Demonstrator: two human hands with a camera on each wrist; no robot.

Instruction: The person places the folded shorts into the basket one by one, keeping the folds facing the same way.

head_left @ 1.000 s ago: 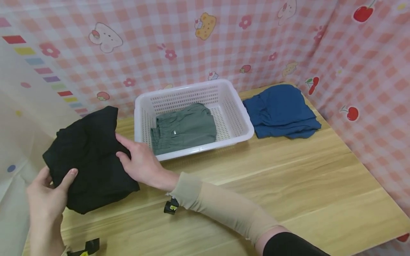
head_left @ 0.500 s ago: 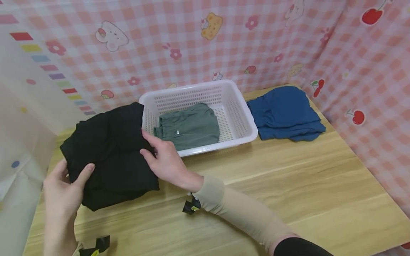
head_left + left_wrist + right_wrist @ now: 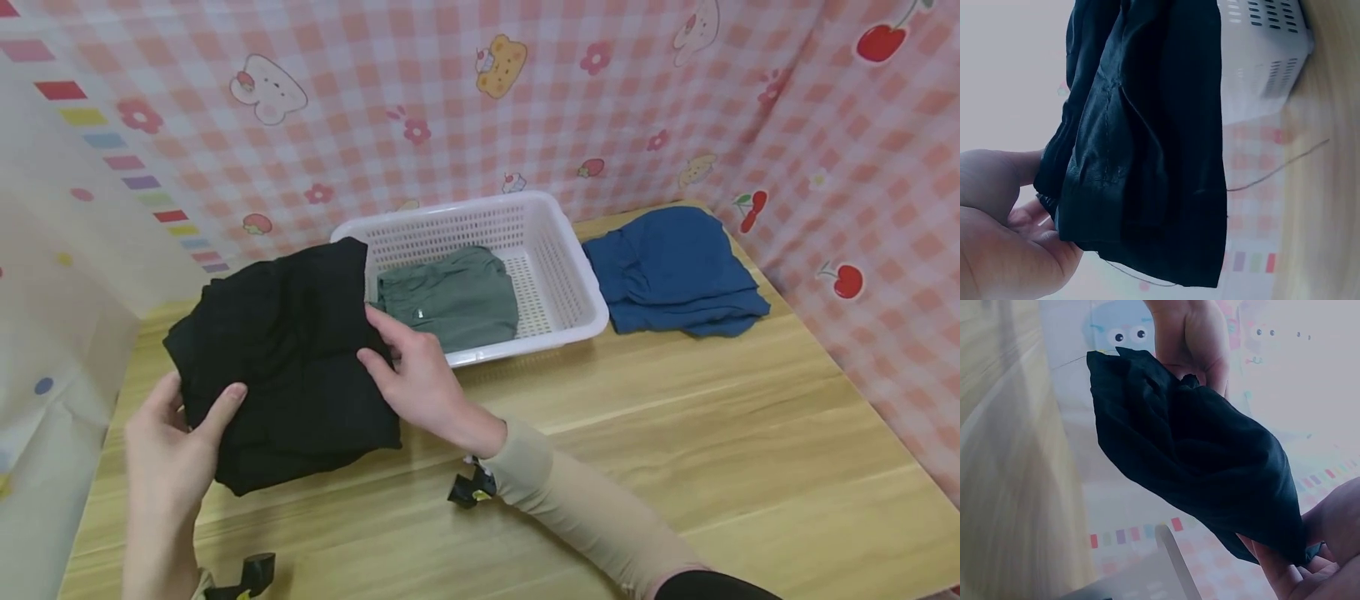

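A folded black garment is held up off the table between both hands. My left hand grips its left edge, the thumb on top and the fingers underneath. At the opposite edge my right hand pinches the cloth between thumb and fingers. The garment's upper right corner overlaps the left end of a white plastic basket. Inside that basket lies a folded grey-green garment with an elastic waistband, its left part hidden behind the black cloth. In the left wrist view, the layers of the black garment hang down, with a loose thread trailing.
Right of the basket, a folded blue garment lies on the wooden table. A pink checked cloth hangs behind the table and along its right side. Pale sheeting covers the left side.
Both hands have carried the black garment to the right, and it now covers the basket's left end in the head view. The whole scene has also shifted slightly right with the camera.
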